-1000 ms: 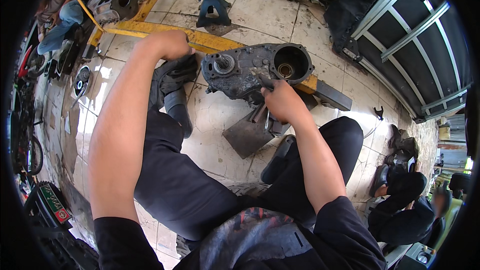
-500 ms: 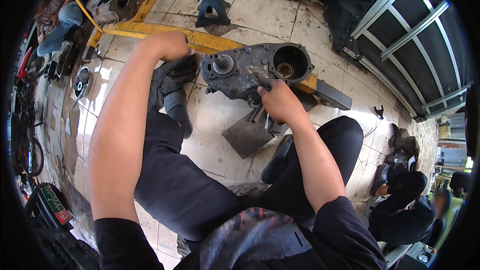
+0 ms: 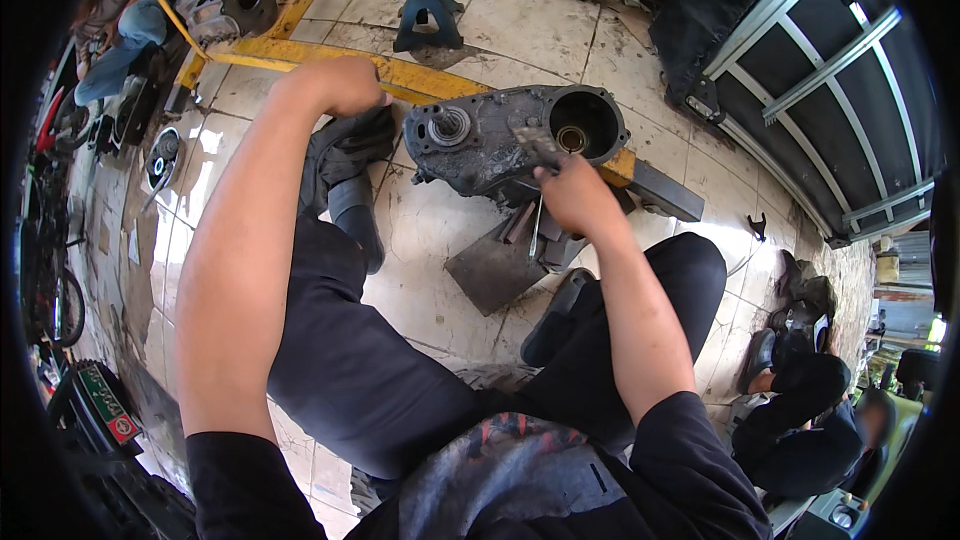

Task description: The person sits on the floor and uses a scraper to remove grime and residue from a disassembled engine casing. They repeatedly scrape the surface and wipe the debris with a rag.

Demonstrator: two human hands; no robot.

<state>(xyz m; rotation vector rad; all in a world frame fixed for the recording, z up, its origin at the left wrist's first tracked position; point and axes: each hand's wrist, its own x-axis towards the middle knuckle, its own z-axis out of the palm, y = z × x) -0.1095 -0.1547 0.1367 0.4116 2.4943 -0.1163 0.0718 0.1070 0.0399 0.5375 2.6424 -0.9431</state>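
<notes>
A dark, greasy metal gear housing (image 3: pixel 500 135) lies in front of me on the yellow and grey frame beam. It has a splined shaft (image 3: pixel 449 126) at its left end and a deep round bore (image 3: pixel 585 125) at its right. My right hand (image 3: pixel 580 198) is closed around a small dark flat brush (image 3: pixel 541 147), its blurred head over the housing's face beside the bore. Just left of the housing, my left hand (image 3: pixel 345 85) is curled closed above a dark wrinkled cloth-like bundle (image 3: pixel 352 138); what its fingers hold, if anything, is hidden.
Below the housing lie a flat metal plate (image 3: pixel 492 268) and a thin metal rod (image 3: pixel 536 228). Beyond stands a blue jack stand (image 3: pixel 428 15). Another metal casing (image 3: pixel 240 5) rests at the far left. Another person (image 3: pixel 805 410) sits at the lower right, near a metal-framed panel (image 3: pixel 820 70).
My right hand has moved slightly right with the brush, whose head now sits closer to the bore. My left hand stays almost where it was.
</notes>
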